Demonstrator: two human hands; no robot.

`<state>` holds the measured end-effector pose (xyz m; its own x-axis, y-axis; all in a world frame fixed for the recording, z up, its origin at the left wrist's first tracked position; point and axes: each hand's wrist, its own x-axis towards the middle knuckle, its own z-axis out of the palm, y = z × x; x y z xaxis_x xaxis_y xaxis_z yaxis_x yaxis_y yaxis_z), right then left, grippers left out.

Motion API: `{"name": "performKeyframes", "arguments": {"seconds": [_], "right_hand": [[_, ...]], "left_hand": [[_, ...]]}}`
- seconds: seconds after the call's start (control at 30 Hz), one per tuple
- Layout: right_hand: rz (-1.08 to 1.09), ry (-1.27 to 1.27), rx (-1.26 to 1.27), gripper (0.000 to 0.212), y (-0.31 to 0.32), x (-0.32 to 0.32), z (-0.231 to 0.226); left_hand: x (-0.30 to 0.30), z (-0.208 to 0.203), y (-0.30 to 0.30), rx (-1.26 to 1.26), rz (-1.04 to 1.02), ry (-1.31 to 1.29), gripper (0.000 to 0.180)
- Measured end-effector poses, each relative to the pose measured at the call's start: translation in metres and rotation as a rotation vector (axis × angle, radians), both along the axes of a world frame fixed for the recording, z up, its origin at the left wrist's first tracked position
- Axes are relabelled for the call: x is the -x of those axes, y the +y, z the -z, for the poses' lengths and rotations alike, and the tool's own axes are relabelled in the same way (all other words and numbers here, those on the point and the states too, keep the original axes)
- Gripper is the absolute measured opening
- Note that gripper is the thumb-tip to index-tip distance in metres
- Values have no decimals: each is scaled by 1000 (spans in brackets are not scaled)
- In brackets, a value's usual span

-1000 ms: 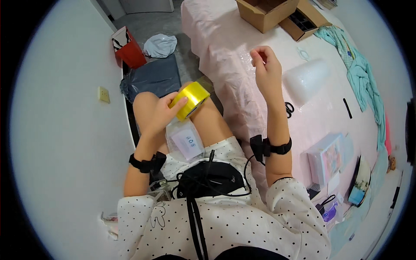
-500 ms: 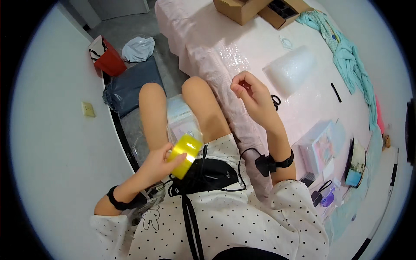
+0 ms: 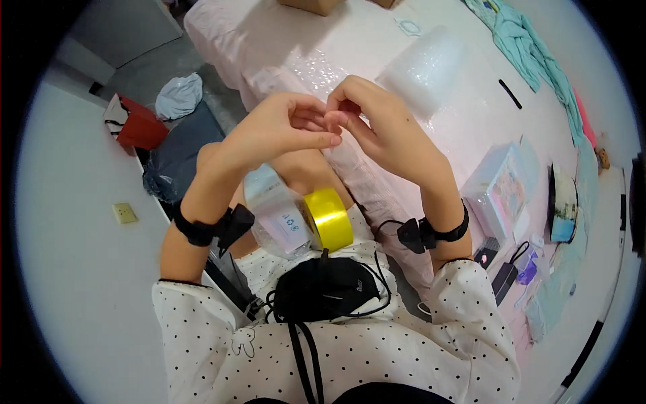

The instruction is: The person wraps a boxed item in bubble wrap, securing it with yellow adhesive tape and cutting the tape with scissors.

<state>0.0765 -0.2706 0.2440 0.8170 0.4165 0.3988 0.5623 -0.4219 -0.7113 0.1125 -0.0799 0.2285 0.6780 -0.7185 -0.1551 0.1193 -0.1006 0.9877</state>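
My left hand (image 3: 286, 128) and my right hand (image 3: 380, 128) meet above my lap beside the bed edge. The left thumb and fingers are apart, with the fingertips close to the right hand. My right thumb and forefinger come together in a pinch; whatever is between them, if anything, is too small to make out. Below them, a roll of shiny yellow tape (image 3: 331, 219) lies on my lap. Against its left side rests a package in clear plastic wrap (image 3: 279, 212), pale blue and white, partly hidden by my left forearm.
On the pink bed sheet are a roll of bubble wrap (image 3: 427, 71), a black stick-like item (image 3: 510, 93), a pastel box (image 3: 498, 182) and a black pouch-like item (image 3: 506, 277). Left on the floor stand a red bag (image 3: 142, 128) and a dark plastic parcel (image 3: 185, 151).
My left hand has let go of the yellow tape roll, now on my lap, and moved up to my right hand. The right hand has shifted slightly left. The view has shifted.
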Motion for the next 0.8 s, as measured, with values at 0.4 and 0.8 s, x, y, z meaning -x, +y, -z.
{"name": "performKeyframes", "arguments": {"seconds": [0.4,0.8], "right_hand": [[313,-107,14,14,-69,6,-23],[394,185,650,20,-138,19,118]], "left_hand": [[44,-19,-14,-229,-325,-242,11],[65,-20,8,-262,-288,-387,11]]}}
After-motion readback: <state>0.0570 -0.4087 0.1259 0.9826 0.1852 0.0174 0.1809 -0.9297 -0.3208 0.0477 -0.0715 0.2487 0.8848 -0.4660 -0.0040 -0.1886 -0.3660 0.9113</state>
